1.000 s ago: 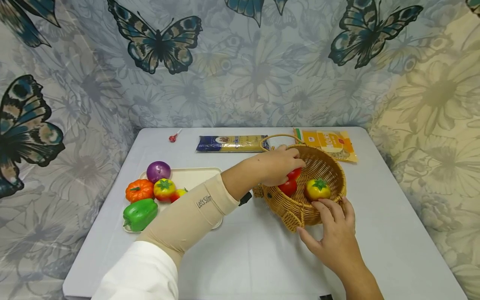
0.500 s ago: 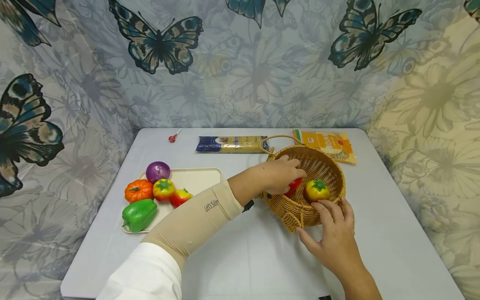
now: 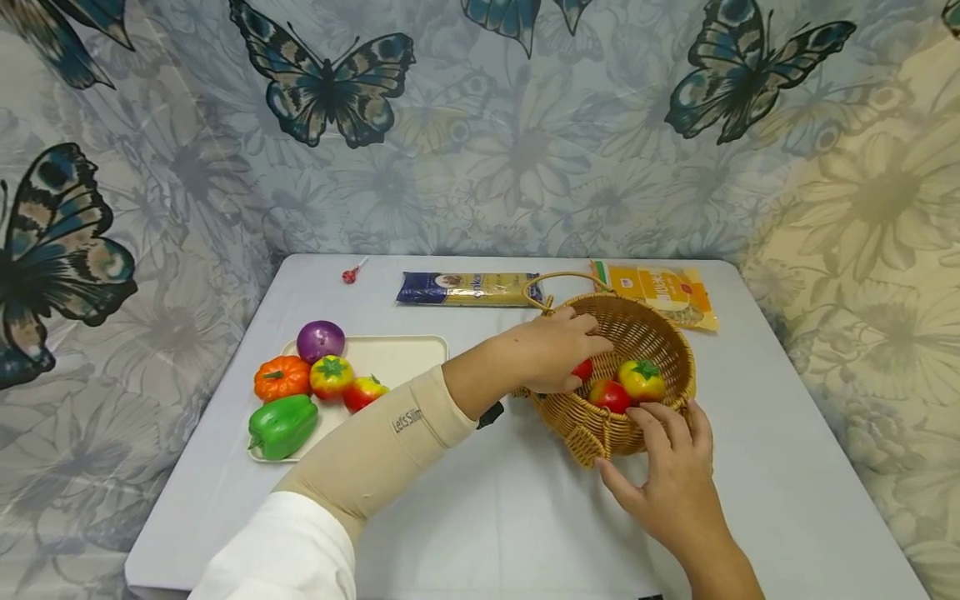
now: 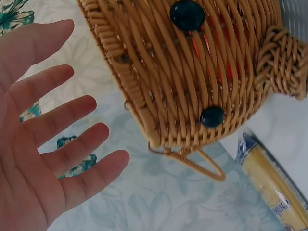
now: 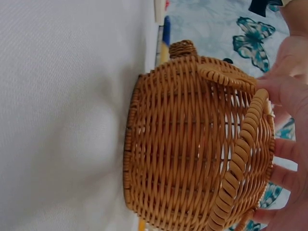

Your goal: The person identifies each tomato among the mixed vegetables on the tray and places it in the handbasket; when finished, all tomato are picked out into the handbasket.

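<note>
In the head view, my left hand (image 3: 551,348) reaches over the left rim of a wicker basket (image 3: 660,333). The left wrist view shows the fingers of that left hand (image 4: 62,130) spread, with nothing in them, beside the basket wall. Inside the basket lie a yellow tomato (image 3: 642,381) with a green top and a red tomato (image 3: 609,397) touching it. Another red, round thing (image 3: 582,369) is partly hidden by the left hand. My right hand (image 3: 667,475) holds the near right rim, fingers over the edge and thumb outside; the right wrist view shows it at the rim.
A cream tray (image 3: 405,350) on the left carries a purple onion (image 3: 321,342), an orange pumpkin (image 3: 282,379), a green bell pepper (image 3: 283,427) and two red-yellow tomatoes (image 3: 332,377). Behind lie a spaghetti pack (image 3: 468,288), an orange-yellow packet (image 3: 660,292) and a lollipop (image 3: 350,275).
The left hand has lowered slightly into the basket and let go of a red tomato. A red tomato now shows beside the yellow one. The right hand stays at the rim.
</note>
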### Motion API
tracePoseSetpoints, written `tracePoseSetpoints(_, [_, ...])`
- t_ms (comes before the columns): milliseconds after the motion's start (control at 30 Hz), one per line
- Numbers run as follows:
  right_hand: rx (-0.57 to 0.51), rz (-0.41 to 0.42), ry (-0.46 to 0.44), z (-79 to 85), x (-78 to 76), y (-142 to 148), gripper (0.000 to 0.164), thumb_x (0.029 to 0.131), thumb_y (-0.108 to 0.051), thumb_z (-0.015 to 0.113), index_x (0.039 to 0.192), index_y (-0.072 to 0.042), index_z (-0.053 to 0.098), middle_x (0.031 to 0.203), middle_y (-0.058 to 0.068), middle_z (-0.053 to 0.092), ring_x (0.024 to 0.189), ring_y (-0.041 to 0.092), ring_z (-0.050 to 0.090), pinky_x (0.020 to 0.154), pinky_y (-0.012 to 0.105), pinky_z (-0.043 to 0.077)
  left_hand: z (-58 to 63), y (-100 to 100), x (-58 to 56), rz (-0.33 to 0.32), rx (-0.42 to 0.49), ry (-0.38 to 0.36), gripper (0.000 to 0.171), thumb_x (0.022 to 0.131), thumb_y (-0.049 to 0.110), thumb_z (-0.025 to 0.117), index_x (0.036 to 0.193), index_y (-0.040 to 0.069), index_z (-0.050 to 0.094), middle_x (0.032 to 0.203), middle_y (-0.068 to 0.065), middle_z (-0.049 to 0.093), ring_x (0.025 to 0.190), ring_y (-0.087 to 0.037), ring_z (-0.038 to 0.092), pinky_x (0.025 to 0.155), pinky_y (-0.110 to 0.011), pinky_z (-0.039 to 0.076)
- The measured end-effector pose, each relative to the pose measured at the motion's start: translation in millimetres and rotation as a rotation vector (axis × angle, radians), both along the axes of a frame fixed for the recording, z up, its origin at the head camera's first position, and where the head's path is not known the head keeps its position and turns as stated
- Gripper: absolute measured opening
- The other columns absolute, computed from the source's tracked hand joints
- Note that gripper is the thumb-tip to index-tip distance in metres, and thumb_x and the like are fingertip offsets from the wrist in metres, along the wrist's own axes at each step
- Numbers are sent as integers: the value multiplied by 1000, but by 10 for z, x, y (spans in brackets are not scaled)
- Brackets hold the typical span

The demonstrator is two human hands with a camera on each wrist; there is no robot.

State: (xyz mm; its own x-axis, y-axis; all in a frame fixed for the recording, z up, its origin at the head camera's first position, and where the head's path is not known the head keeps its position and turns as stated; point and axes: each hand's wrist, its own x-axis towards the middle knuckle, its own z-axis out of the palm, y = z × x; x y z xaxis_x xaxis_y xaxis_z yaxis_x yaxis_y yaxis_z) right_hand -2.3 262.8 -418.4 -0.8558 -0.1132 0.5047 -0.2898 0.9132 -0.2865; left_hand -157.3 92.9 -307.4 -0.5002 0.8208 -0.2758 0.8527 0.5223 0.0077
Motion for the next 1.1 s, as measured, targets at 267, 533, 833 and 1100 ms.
tracePoseSetpoints(267, [-2,0,6,-6,-2,15,70,68,-46,73,116,2,56,121,21,51,122,45,35,113,60,8,5,-247,-56,40,67,-3,64,91,42,60,147,30,33,151,-1,31,140,-29,27,109,-39,38])
tracePoseSetpoints(533, [-19,-1,25,-24,-8,19,70,66,-46,73,116,1,57,120,21,51,122,48,33,113,60,9,-108,-552,-143,148,158,-102,63,90,40,62,146,30,35,151,0,30,139,-24,27,103,-40,43])
tracePoseSetpoints(833, [-24,1,31,-27,-21,15,70,65,-43,74,116,1,57,119,21,51,122,48,33,112,61,9,-273,-1026,-215,271,137,-99,64,89,41,63,146,29,35,149,0,33,139,-25,27,107,-45,38])
tracePoseSetpoints(1100, [-30,7,30,-28,-26,11,70,64,-42,75,116,1,56,119,21,51,123,49,31,113,60,8,-432,-1528,-201,371,119,-100,64,87,38,67,144,25,41,144,-1,39,129,-26,37,105,-43,41])
